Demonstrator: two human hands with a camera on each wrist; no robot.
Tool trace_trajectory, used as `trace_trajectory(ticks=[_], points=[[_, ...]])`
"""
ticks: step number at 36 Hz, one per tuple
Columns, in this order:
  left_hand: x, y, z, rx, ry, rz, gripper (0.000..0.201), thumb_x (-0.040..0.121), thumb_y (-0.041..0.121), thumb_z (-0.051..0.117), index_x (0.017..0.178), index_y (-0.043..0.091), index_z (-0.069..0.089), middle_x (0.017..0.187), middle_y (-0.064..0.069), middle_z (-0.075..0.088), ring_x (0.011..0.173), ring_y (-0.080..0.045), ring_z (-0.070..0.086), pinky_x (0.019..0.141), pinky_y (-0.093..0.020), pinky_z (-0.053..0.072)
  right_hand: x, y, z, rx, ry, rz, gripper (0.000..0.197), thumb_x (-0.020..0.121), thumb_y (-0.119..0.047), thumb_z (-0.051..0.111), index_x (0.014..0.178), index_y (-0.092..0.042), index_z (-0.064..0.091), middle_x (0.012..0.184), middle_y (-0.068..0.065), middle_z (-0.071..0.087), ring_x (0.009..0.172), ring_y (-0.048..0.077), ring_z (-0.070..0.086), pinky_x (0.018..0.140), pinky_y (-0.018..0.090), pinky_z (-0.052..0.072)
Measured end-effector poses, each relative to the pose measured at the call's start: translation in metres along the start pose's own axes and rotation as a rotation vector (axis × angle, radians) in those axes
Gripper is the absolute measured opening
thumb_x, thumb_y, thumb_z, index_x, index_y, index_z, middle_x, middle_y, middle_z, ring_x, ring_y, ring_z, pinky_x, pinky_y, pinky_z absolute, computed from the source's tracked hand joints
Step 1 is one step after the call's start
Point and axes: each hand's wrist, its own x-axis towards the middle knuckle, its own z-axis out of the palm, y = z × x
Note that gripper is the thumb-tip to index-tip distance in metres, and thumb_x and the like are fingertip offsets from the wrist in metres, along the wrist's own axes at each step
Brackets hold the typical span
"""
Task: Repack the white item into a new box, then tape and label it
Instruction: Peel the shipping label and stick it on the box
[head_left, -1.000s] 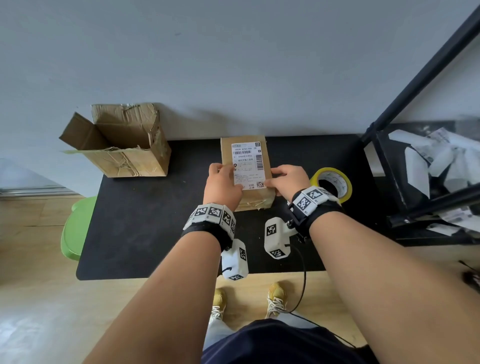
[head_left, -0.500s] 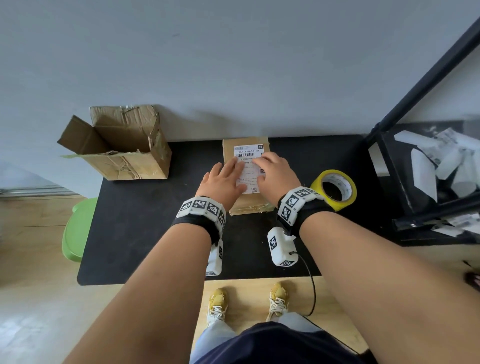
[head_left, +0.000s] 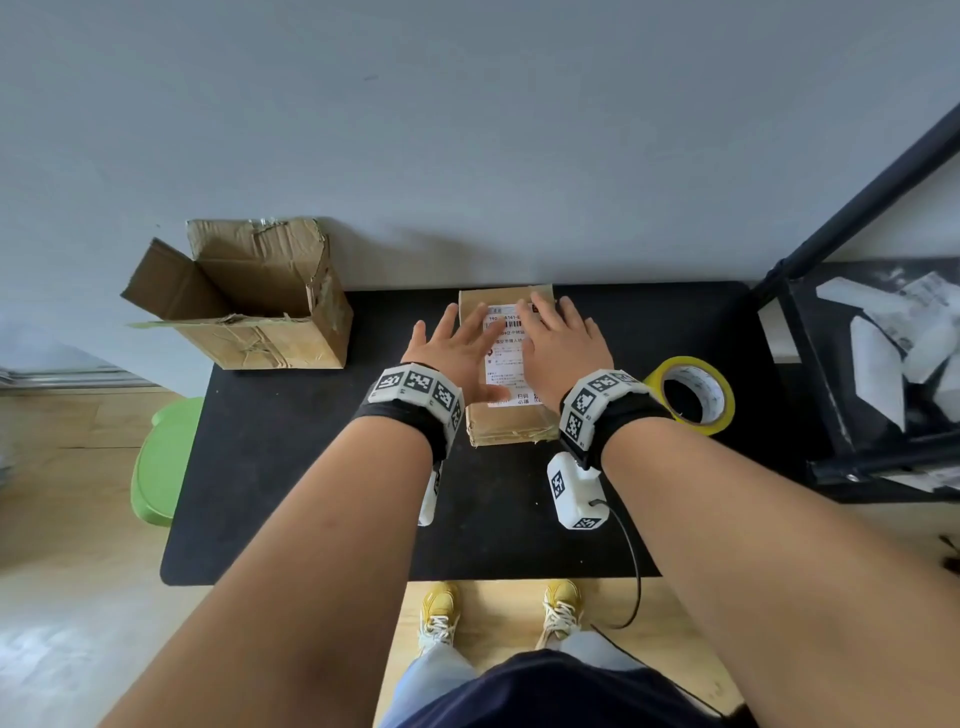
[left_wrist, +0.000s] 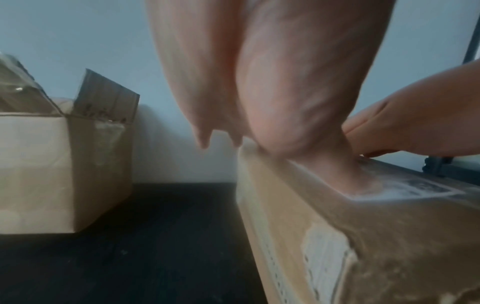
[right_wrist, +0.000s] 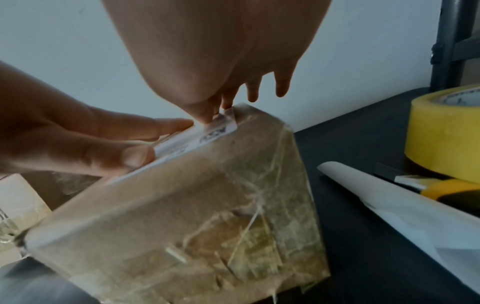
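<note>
A small brown box (head_left: 511, 423), wrapped in clear tape, lies on the black table top (head_left: 311, 493) near the wall. A white shipping label (head_left: 506, 364) is on its top face. My left hand (head_left: 457, 343) lies flat on the label's left side with straight fingers. My right hand (head_left: 558, 338) lies flat on the label's right side, fingertips at the box's far end. The right wrist view shows the label (right_wrist: 197, 137) under the fingers of both hands. The white item is hidden.
An opened, torn cardboard box (head_left: 249, 301) stands at the table's back left. A yellow tape roll (head_left: 693, 392) lies right of the small box, with white backing paper (right_wrist: 389, 205) and a yellow-black knife (right_wrist: 441, 189) beside it. A black rack (head_left: 883, 364) holds white packets at the right.
Both hands slid from the label's near end up toward the box's far end. Their fingers went from curled at the edges to flat on the label.
</note>
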Motion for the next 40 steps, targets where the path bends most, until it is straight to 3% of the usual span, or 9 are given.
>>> trace_trajectory(ticks=[8,12,17,21,27,34,37,40], points=[[-0.002,-0.002,0.005,-0.059,-0.001,0.003,0.095,0.087,0.064,0.049,0.15,0.033,-0.014,0.157,0.01,-0.024,0.147,-0.023,-0.016,0.118,-0.054,0.003,-0.011,0.005,-0.001,0.023,0.028,0.135,0.057,0.102,-0.042,0.025,0.154,-0.024,0.01,0.162,-0.002,0.006,0.149,0.024,0.005,0.119,0.046,0.015],[-0.002,0.005,0.012,-0.026,0.039,-0.02,0.094,0.09,0.061,0.045,0.151,0.027,-0.017,0.157,0.006,-0.025,0.146,-0.022,-0.017,0.119,-0.053,0.005,-0.021,0.011,-0.003,0.109,0.005,0.164,0.054,0.101,-0.044,0.029,0.152,-0.035,0.014,0.16,0.006,0.017,0.146,0.028,0.017,0.112,0.046,0.029],[-0.005,0.009,0.017,-0.014,0.079,-0.042,0.09,0.092,0.059,0.041,0.15,0.023,-0.018,0.158,0.006,-0.024,0.146,-0.021,-0.017,0.118,-0.054,0.007,-0.039,0.017,0.002,0.178,0.006,0.126,0.046,0.102,-0.04,0.031,0.148,-0.042,0.025,0.155,0.005,0.029,0.141,0.028,0.028,0.107,0.047,0.039],[-0.011,0.011,0.022,-0.026,0.101,-0.07,0.086,0.093,0.06,0.037,0.15,0.024,-0.017,0.159,0.006,-0.02,0.147,-0.021,-0.013,0.118,-0.054,0.009,-0.056,0.018,0.012,0.233,0.119,0.087,0.042,0.1,-0.037,0.038,0.141,-0.041,0.042,0.129,0.0,0.053,0.116,0.022,0.051,0.089,0.041,0.05],[-0.023,0.019,0.037,-0.1,0.193,-0.097,0.075,0.098,0.053,0.031,0.152,0.023,-0.01,0.16,0.006,-0.014,0.148,-0.02,-0.007,0.117,-0.052,0.015,-0.076,0.014,0.016,0.356,0.165,0.13,0.041,0.098,-0.037,0.047,0.139,-0.037,0.048,0.107,0.001,0.061,0.092,0.017,0.06,0.08,0.033,0.052],[-0.034,0.022,0.054,-0.161,0.301,-0.074,0.064,0.101,0.045,0.028,0.154,0.018,0.002,0.161,0.004,-0.003,0.148,-0.019,0.003,0.117,-0.044,0.02,-0.077,0.011,0.016,0.516,0.217,0.196,0.036,0.098,-0.024,0.05,0.132,-0.03,0.058,0.113,0.0,0.07,0.088,0.018,0.065,0.079,0.031,0.055],[-0.035,0.023,0.051,-0.163,0.319,-0.073,0.062,0.102,0.041,0.029,0.154,0.017,0.005,0.162,0.001,-0.001,0.148,-0.019,0.001,0.119,-0.043,0.015,-0.072,0.007,0.014,0.454,0.235,0.188,0.036,0.098,-0.023,0.047,0.133,-0.028,0.057,0.116,0.005,0.065,0.098,0.023,0.063,0.082,0.032,0.052],[-0.028,0.021,0.042,-0.178,0.339,-0.054,0.058,0.103,0.034,0.03,0.153,0.016,0.009,0.162,0.001,0.002,0.148,-0.019,0.001,0.119,-0.043,0.012,-0.062,0.004,0.011,0.401,0.213,0.156,0.04,0.1,-0.025,0.042,0.139,-0.027,0.049,0.133,0.005,0.051,0.106,0.023,0.06,0.083,0.03,0.048]])
